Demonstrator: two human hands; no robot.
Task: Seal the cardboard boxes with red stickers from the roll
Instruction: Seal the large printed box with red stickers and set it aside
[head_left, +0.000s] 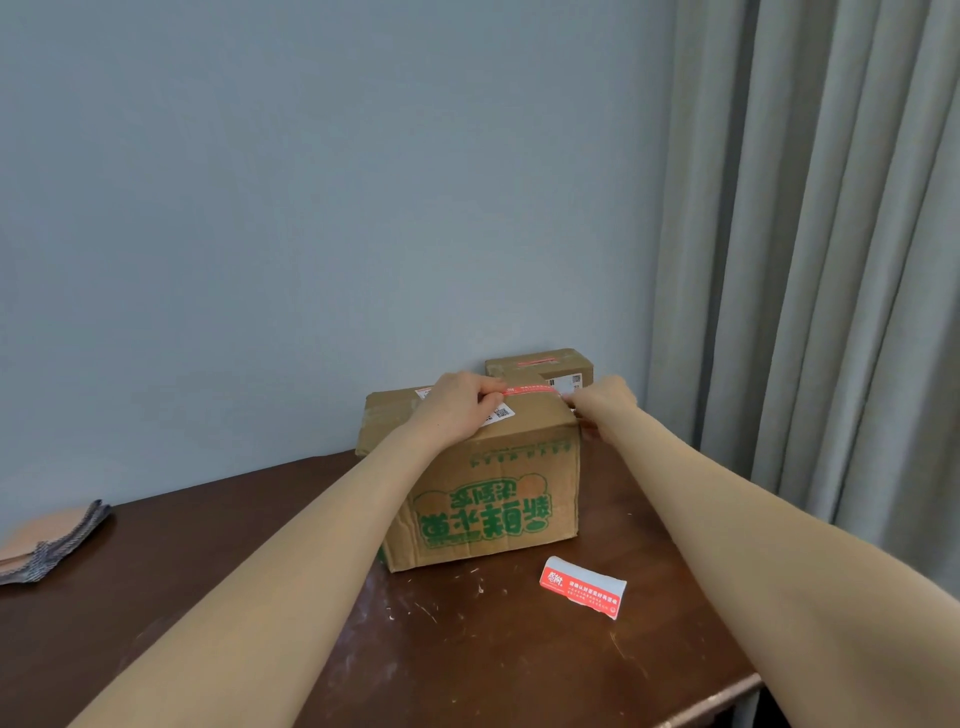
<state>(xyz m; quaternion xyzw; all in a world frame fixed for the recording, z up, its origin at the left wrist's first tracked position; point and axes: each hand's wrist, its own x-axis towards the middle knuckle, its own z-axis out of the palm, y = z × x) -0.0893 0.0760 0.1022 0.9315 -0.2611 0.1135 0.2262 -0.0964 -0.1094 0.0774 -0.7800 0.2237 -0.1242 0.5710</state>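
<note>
A brown cardboard box (493, 499) with green print stands on the dark wooden table (467, 649). A red sticker (530, 391) lies across the top of the box near its right edge. My left hand (460, 402) rests on the box top, its fingertips pressing the sticker's left end. My right hand (602, 402) is at the box's top right corner, fingers curled on the sticker's right end. A smaller cardboard box (540, 366) with red stickers on top sits behind, against the wall. The sticker roll (584, 586), red and white, lies on the table in front of the box to the right.
Folded cloth and brown paper (49, 540) lie at the table's left edge. A blue-grey wall is right behind the boxes, and a grey curtain (810, 260) hangs on the right. The table's front right corner (748, 686) is near my right forearm.
</note>
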